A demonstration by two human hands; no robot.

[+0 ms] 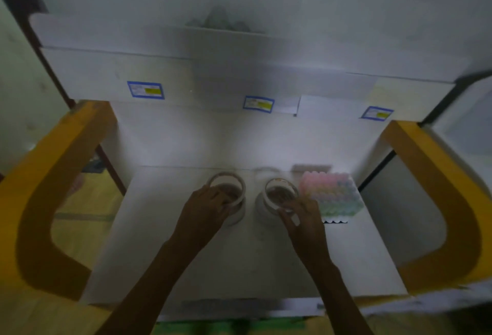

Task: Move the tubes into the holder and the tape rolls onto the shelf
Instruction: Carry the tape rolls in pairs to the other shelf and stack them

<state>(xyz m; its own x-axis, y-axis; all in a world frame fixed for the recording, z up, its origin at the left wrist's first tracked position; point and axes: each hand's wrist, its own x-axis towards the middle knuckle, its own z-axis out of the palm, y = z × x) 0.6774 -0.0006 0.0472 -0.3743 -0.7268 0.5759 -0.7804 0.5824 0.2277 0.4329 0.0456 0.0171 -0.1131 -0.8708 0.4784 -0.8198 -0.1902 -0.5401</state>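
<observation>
Two white tape rolls stand side by side on the white table [186,254]. My left hand [205,207] grips the left tape roll [226,179] at its near rim, fingers reaching inside it. My right hand [300,214] pinches the near rim of the right tape roll [279,184]. To the right of that roll stands the holder [335,218] filled with several pastel-capped tubes [330,191]. The picture is dim and blurred.
Yellow curved frame arms rise at the left [53,175] and right [439,188] of the table. Behind the table a white shelf [186,49] spans the back, with blue-bordered labels [145,89] below it. Something greyish [221,20] lies on the shelf.
</observation>
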